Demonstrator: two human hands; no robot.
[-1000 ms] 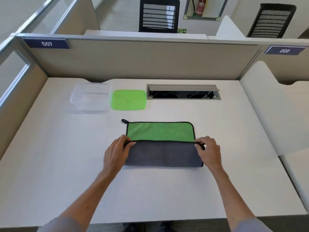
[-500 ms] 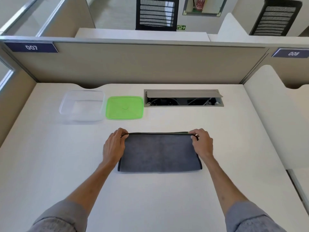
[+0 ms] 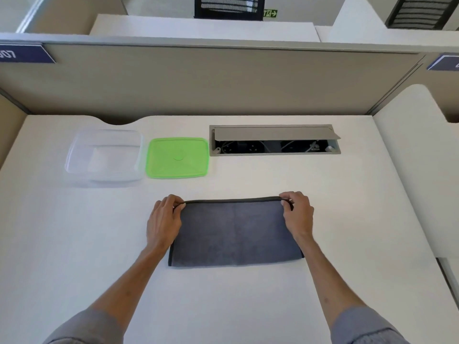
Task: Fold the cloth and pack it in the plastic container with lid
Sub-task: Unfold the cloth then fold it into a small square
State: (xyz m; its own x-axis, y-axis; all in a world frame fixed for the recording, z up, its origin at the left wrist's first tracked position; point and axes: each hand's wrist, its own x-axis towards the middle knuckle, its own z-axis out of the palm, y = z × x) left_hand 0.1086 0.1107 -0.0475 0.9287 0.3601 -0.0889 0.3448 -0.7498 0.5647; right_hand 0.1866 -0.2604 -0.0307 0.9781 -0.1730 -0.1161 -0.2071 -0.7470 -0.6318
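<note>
The cloth [image 3: 234, 232] lies folded in half on the white desk, grey side up, with a black hem along its far edge. My left hand [image 3: 164, 222] pinches the far left corner of the cloth. My right hand [image 3: 296, 216] pinches the far right corner. Beyond the cloth to the left stands the clear plastic container [image 3: 105, 157], open and with nothing in it. Its green lid [image 3: 177, 157] lies flat beside it on the right.
A grey cable box [image 3: 274, 140] with its flap raised is set into the desk at the back right. A beige partition [image 3: 223, 83] closes off the far side. A curved white divider [image 3: 417, 150] stands on the right.
Both hands carried the near grey half of the cloth away from me over the green half. The green side is now covered. The view tilted down.
</note>
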